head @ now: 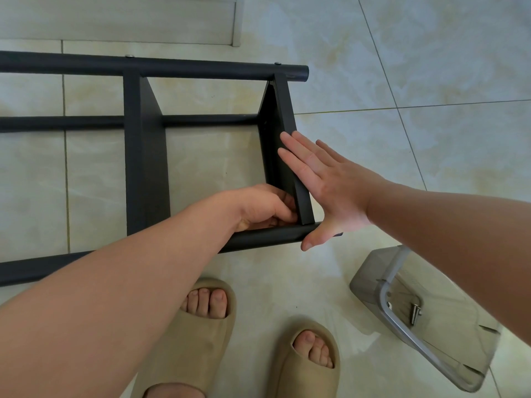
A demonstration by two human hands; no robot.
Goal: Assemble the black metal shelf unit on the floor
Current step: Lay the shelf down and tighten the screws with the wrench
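The black metal shelf unit (146, 156) lies on its side on the tiled floor, with round posts running left to right and flat shelf panels standing between them. My right hand (324, 182) is flat and spread, its palm pressed against the outer face of the end shelf panel (283, 119), thumb over the tip of the near post (264, 237). My left hand (264, 208) is curled inside the corner where that panel meets the near post; its fingertips are hidden, so whatever they pinch cannot be seen. Small silver screw heads (130, 56) show on the far post.
A clear plastic stool with a grey metal frame (419, 314) lies tipped over at the lower right. My feet in beige slippers (207, 317) stand just below the near post. A pale wooden door or panel (120, 18) runs along the top left.
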